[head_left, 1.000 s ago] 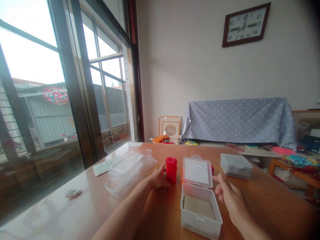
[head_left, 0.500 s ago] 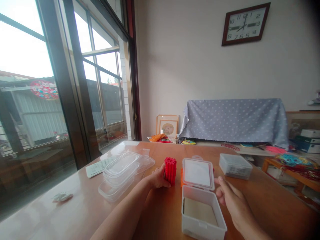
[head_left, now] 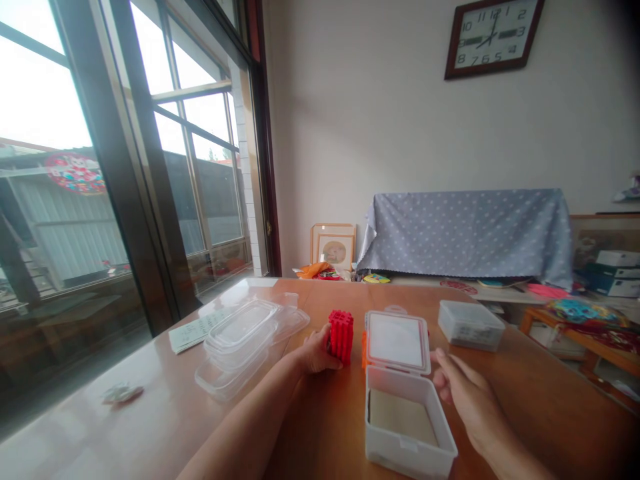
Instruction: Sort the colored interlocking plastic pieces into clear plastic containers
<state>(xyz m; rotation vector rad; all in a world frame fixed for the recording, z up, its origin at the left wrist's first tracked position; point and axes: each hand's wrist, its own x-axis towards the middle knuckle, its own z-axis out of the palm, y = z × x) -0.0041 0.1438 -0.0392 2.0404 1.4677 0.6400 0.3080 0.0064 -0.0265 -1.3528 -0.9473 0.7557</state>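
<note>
My left hand (head_left: 316, 350) grips a red ribbed block (head_left: 342, 335) that stands upright on the wooden table (head_left: 525, 387). Right of the block sits a clear plastic box (head_left: 407, 453) with its lid (head_left: 397, 341) hinged open and a flat tan pad inside. My right hand (head_left: 465, 400) hovers beside the box's right wall, fingers loosely apart, holding nothing. Something orange shows behind the lid's left edge.
A stack of clear shallow trays (head_left: 245, 340) and a printed paper (head_left: 193, 331) lie left of my left hand. A closed small clear box (head_left: 470, 325) sits at the table's far right. A crumpled bit (head_left: 119, 393) lies near the window. A covered sofa (head_left: 465, 233) stands behind.
My view has shifted slightly right and up. Both hands stay about where they were; the left keeps hold of the red block and the right has edged closer to the open box.
</note>
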